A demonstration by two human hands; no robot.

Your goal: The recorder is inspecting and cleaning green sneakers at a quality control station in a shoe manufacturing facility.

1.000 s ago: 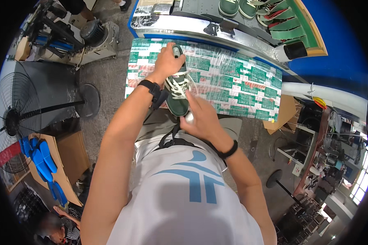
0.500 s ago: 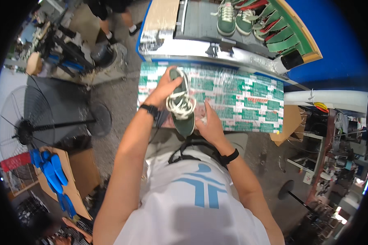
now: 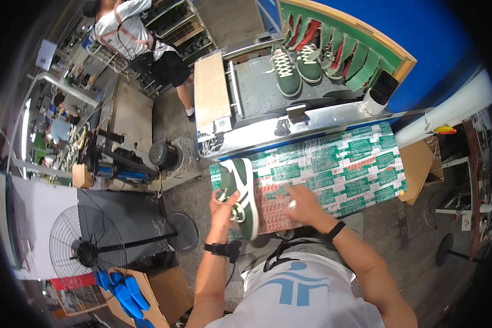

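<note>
A green sneaker (image 3: 249,205) with white side stripes and a white sole is tipped on its side, sole facing right. My left hand (image 3: 222,210) is closed around it from the left, at the laces. To its right, apart from the shoe, my right hand (image 3: 306,203) hovers over the patterned surface, its fingers bent and partly blurred. A small white thing (image 3: 292,204) shows at those fingers, too small to name. Beneath both hands is a work surface (image 3: 333,180) covered in green, white and reddish printed sheet under clear film.
Beyond a metal-edged conveyor (image 3: 251,93) carries a pair of green sneakers (image 3: 285,74). A green rack (image 3: 355,41) of shoe pieces stands behind. A pedestal fan (image 3: 87,252), a cardboard box (image 3: 169,290) and blue shoe forms (image 3: 127,295) are at left. Another person (image 3: 142,44) stands far left.
The sneaker has turned from laces up to its side, with its sole to the right. My right hand has moved away from it to the right. The view has swung left.
</note>
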